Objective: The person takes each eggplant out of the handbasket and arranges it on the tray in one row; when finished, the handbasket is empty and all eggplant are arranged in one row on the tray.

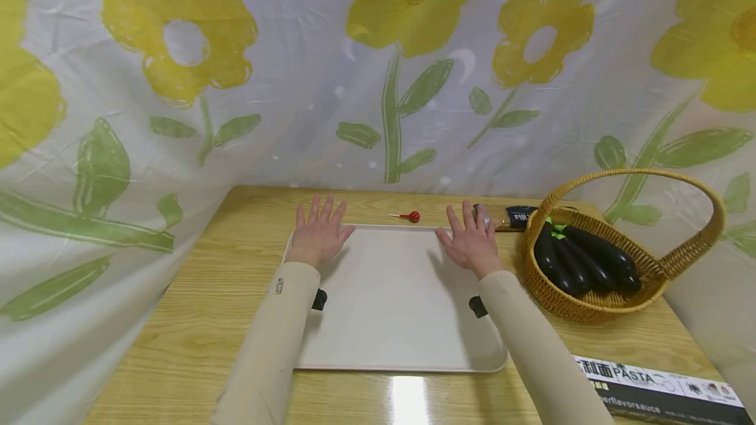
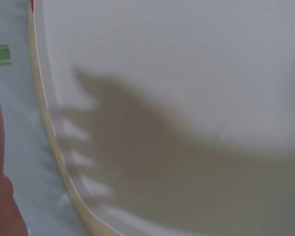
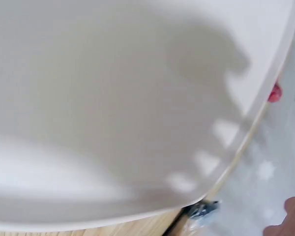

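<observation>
Both hands are held out, fingers straight and spread, backs toward the head camera. My left hand [image 1: 319, 236] is over the back left corner of a white rectangular tray [image 1: 401, 300]; it holds nothing. Over the back right corner, the right hand [image 1: 470, 241] is likewise bare. Each casts a finger-shaped shadow on the tray, so both appear raised above it. The wrist views show mostly the tray's surface, with only part of the left hand [image 2: 1, 172] and right hand [image 3: 291, 219] at the edges. Just behind the tray lies a red lollipop [image 1: 415, 216] on a white stick.
A wicker basket [image 1: 537, 281] with a tall handle stands at the right, holding several dark eggplants [image 1: 596, 261]. A black-labelled packet [image 1: 520, 217] lies behind the right hand. Nearer, at the front right, is a pasta box [image 1: 661, 389]. A flowered curtain [image 1: 295, 103] hangs behind the wooden table [image 1: 177, 320].
</observation>
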